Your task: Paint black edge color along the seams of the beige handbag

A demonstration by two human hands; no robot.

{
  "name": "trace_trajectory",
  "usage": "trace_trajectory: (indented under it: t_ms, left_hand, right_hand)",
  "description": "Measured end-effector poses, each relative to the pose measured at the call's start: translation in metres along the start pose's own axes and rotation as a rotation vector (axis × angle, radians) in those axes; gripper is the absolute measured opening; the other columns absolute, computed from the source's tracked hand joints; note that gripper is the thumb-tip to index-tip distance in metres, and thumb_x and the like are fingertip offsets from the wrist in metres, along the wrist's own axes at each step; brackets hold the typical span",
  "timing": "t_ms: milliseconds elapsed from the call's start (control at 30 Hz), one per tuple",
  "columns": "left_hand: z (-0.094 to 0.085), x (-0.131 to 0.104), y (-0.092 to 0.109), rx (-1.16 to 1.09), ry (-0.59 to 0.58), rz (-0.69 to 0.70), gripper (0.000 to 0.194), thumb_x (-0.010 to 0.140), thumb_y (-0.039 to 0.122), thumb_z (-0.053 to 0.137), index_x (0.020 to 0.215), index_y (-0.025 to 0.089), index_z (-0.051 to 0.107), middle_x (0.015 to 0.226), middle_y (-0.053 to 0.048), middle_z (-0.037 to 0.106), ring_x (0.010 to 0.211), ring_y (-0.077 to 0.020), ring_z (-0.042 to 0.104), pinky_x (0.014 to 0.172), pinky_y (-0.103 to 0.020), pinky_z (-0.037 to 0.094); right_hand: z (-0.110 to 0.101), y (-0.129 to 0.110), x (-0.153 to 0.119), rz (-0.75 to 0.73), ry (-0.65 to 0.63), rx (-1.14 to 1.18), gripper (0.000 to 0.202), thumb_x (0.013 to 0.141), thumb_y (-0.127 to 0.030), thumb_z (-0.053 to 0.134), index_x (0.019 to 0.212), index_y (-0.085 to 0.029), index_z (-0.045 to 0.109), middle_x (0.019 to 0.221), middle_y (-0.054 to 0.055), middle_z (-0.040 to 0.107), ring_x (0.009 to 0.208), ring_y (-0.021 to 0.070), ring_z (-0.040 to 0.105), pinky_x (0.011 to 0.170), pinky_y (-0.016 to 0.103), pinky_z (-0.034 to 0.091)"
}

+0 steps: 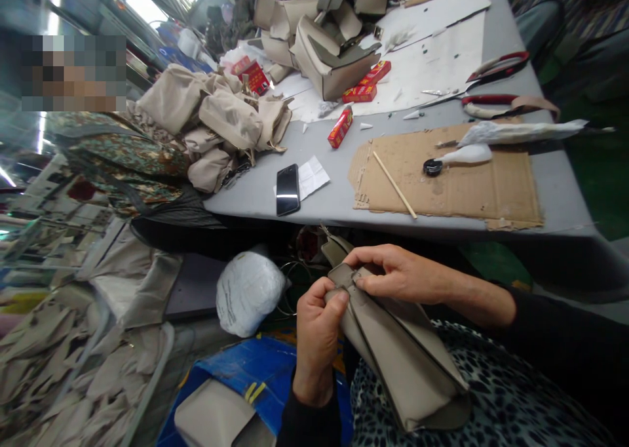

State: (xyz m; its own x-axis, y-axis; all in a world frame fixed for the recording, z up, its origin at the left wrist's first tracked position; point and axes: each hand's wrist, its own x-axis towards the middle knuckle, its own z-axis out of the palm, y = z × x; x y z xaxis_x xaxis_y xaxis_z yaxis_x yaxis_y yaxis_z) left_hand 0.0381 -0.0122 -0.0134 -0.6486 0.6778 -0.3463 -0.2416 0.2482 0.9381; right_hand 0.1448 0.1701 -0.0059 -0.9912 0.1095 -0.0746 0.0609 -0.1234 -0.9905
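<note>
A beige-grey handbag [393,349] lies tilted over my lap, its narrow end pointing up toward the table edge. My left hand [320,322] pinches that upper end from the left, thumb on top. From the right, my right hand [393,275] grips the same end, thumb and fingers pressed around a strap tab close to the left thumb. The two hands nearly meet there. Whatever small part may sit between the fingertips is hidden. On the table just beyond, a thin wooden stick [394,183] rests on a cardboard sheet [472,194].
On the table are a phone [287,190], small red boxes [341,127], scissors [501,67], a white bottle with a black cap [464,157] and piled bags [329,60]. A blue bin [246,368] with a bag piece stands at my lower left. Another person in camouflage sleeves [122,155] sits left.
</note>
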Motion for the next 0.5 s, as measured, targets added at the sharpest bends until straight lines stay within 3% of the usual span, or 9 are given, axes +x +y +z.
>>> trace_trajectory:
  t_ms: [233, 500]
  left_hand:
    - [0.008, -0.004, -0.005, -0.043, 0.084, 0.002, 0.025, 0.077, 0.033, 0.075, 0.070, 0.018, 0.056, 0.063, 0.004, 0.049, 0.055, -0.0100, 0.042, 0.053, -0.021, 0.032]
    - [0.020, -0.003, -0.002, -0.047, 0.118, 0.018, 0.020, 0.077, 0.031, 0.073, 0.070, 0.017, 0.060, 0.063, 0.004, 0.048, 0.056, -0.0101, 0.039, 0.053, -0.022, 0.033]
  right_hand:
    - [-0.001, 0.005, -0.003, -0.027, -0.013, 0.029, 0.026, 0.083, -0.021, 0.057, 0.108, -0.015, 0.065, 0.087, 0.000, 0.061, 0.077, 0.0149, 0.052, 0.068, 0.026, 0.042]
    - [-0.006, 0.009, -0.002, -0.008, -0.024, 0.143, 0.022, 0.087, -0.027, 0.061, 0.106, -0.017, 0.062, 0.089, 0.001, 0.061, 0.081, 0.0158, 0.054, 0.074, 0.027, 0.045]
